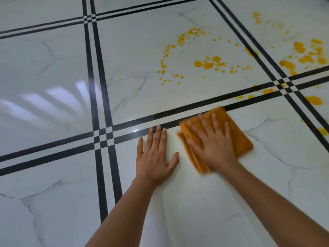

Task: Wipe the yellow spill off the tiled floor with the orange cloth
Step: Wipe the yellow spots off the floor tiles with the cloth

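On the near tile of the floor (53, 72), just this side of the paired black lines (142, 120): orange cloth (239, 139), folded into a flat square pad of several layers, far corner lying over the nearer line. Plain orange, no pattern visible, layered edges showing along the left side, outline slightly blurred. Pinned under the right hand (211, 141), palm down, fingers straight and spread, pressing rather than gripping. Left hand (154, 154) flat on bare tile just beside the cloth's left edge, fingers straight, holding nothing; contact between thumb and cloth impossible to tell.

Yellow spill (208, 64) beyond the lines: fine droplets in an arc and a cluster of rounder beads on the tile ahead, larger blotches and smears to the right, a few across the crossing of the lines. All apart from the cloth, the nearest blots ahead and to its right.

Probable handling: light, soft and limp, no stiffness of its own, hence liable to bunch or unfold if pushed from one edge. Best controlled by broad palm pressure on the middle of the pad; for lifting, a pinch at the folded edge. Glossy tile likely slick, so easy sliding, with some risk of smearing instead of soaking up.
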### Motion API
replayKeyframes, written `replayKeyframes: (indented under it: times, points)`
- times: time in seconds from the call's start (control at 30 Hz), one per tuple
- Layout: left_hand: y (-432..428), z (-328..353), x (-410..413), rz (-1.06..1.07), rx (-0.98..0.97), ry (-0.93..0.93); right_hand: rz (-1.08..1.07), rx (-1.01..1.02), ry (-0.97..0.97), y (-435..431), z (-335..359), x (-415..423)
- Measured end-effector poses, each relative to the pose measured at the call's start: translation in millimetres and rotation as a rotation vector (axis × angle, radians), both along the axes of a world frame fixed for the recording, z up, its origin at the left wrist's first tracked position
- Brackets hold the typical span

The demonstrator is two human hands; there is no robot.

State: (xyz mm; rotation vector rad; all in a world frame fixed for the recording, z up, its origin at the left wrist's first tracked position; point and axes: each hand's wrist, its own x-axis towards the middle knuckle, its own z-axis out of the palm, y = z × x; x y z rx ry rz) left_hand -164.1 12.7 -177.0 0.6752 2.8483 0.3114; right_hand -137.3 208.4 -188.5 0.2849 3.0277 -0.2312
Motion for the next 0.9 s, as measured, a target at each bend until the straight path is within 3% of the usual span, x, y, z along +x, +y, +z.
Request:
replayKeyframes:
  times: [0.07,0.2,0.23,0.37,0.53,0.63,0.73,0.83,0.9]
  points:
    - [11.6,-0.6,8.7,-0.045,0.021,-0.013,0.047,0.036,-0.019,24.5,0.9,57.9]
    - [37.6,-4.9,25.8,-0.149,0.011,-0.004,-0.356,-0.008,-0.108,75.5,7.0,20.7]
    - [47.6,-4.9,28.4,-0.161,0.014,0.011,-0.374,-0.001,-0.085,70.5,7.6,22.0]
    - [74.2,-2.1,40.7,-0.206,0.042,0.01,-0.192,0.052,-0.034,47.7,3.0,128.9]
    - [103.8,-5.0,64.7,-0.335,0.04,0.026,-0.535,-0.015,-0.128,116.4,8.8,100.6]
    - [119.5,-5.0,79.3,-0.349,0.039,0.016,-0.457,0.014,-0.003,74.0,2.5,159.3]
    - [127.8,-5.8,98.8,-0.446,0.001,0.034,-0.407,0.017,-0.004,69.4,1.7,239.5]
    - [142.0,-5.4,111.9,-0.523,-0.015,0.045,-0.7,-0.03,-0.059,116.9,9.6,204.5]
    - [154.4,-6.1,115.9,-0.542,-0.012,0.047,-0.785,-0.034,-0.01,103.5,8.1,207.2]
